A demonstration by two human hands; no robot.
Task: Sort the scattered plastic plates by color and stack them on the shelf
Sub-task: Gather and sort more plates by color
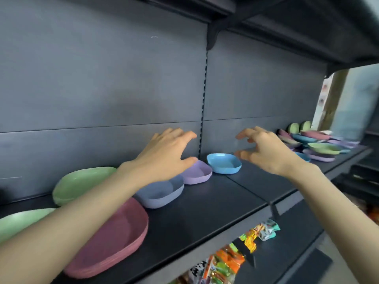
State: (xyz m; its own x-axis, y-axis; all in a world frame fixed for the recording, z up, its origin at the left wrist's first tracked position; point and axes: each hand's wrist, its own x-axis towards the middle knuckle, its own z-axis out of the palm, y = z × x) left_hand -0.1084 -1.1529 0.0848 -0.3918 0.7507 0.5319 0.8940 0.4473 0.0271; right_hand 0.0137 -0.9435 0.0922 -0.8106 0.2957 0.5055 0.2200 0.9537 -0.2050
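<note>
Plastic plates line a dark shelf (205, 212) from lower left to centre: pink stack (114, 238), green plates (80, 184), grey-blue plate (162, 194), purple plate (198, 173), blue plate (224, 165). A mixed pile (320, 144) sits at far right. The left hand (166, 154) and right hand (266, 152) hover above the plates, fingers spread, holding nothing. Snack packets (225, 261) show below the shelf.

On the shelf (205, 212), at the near left, a stack of plates (114, 238); left of it a lone plate (18, 222), behind it a second plate (82, 183) by the back panel (102, 78). Right of the stack, in a row running far and rightward, side by side: nearest dish (162, 193), middle dish (198, 173), farthest dish (224, 166). Well apart at the far right, a heap of plates (320, 144). Below, on the lower shelf (291, 238), snack packets (225, 261).
</note>
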